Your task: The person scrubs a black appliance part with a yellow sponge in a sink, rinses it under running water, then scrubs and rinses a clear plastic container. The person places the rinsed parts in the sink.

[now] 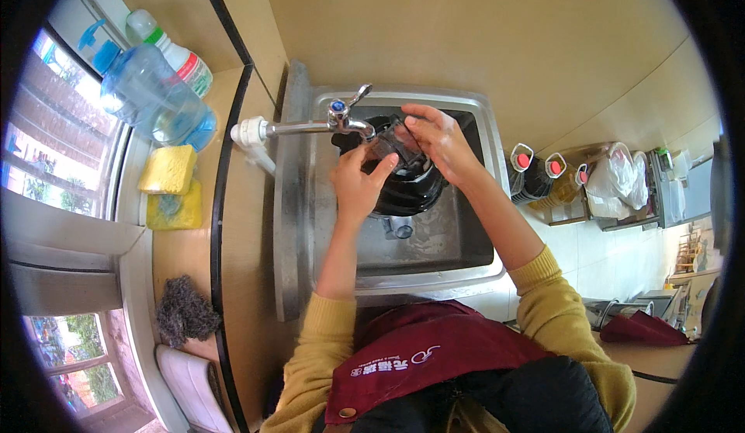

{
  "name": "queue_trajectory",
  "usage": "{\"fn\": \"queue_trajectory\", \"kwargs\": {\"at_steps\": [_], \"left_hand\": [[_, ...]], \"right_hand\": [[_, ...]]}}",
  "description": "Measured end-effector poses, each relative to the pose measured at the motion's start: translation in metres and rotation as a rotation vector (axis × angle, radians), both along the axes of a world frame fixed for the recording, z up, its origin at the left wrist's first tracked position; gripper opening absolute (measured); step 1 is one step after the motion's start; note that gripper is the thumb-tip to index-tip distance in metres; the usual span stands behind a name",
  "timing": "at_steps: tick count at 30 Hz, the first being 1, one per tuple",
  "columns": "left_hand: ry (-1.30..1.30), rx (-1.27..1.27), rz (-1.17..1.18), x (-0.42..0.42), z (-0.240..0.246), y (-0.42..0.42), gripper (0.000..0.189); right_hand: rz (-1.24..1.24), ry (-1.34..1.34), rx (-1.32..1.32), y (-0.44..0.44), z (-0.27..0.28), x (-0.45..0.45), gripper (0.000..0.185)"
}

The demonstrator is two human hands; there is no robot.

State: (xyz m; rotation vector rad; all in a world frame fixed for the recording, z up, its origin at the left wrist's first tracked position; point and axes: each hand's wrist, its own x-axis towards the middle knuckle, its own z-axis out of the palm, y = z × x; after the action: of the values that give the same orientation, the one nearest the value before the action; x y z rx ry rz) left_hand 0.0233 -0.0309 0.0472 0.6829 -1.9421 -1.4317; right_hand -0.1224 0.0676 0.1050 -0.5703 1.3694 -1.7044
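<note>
A clear glass or plastic cup (398, 146) is held between my two hands just beside the spout of the chrome tap (340, 120). My left hand (362, 178) grips its near side, thumb along the wall. My right hand (436, 141) is at its other side, fingers spread near the rim; whether the palm presses on it cannot be told. Below the cup, a glossy black vessel (410, 195), perhaps a basin or lined pot, stands in the stainless-steel sink (433, 247). Its contents are mostly hidden by my hands. A small clear item (403, 230) lies by the vessel.
On the left ledge are a blue pump bottle (157, 95), a white bottle (189, 65), yellow sponges (167, 171), a grey scrubbing pad (185, 312) and a folded cloth (189, 380). Large red-capped bottles (532, 184) and plastic bags (611, 177) stand right of the sink.
</note>
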Motion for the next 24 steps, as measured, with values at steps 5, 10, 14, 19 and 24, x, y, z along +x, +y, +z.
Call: {"fn": "queue_trajectory", "kwargs": {"at_steps": [5,10,14,19,24], "left_hand": [[-0.170,-0.270,0.225,-0.008,-0.002,0.011,0.033],[0.086,-0.330,0.282,-0.007,-0.019,0.011,0.033],[0.129,-0.022,0.289,-0.008,-0.021,0.006,0.020],[-0.136,-0.178,0.310,-0.016,-0.015,-0.003,0.017],[0.091,0.273,0.316,-0.017,-0.014,-0.005,0.019]], "right_hand": [[0.043,0.351,0.110,-0.008,0.001,0.003,0.040],[-0.044,0.055,0.205,-0.031,-0.014,-0.010,0.020],[0.083,0.061,0.286,-0.042,-0.027,-0.024,0.018],[0.073,0.010,0.358,-0.046,-0.040,-0.035,0.019],[0.061,-0.176,0.282,-0.047,-0.048,-0.038,0.021]]}}
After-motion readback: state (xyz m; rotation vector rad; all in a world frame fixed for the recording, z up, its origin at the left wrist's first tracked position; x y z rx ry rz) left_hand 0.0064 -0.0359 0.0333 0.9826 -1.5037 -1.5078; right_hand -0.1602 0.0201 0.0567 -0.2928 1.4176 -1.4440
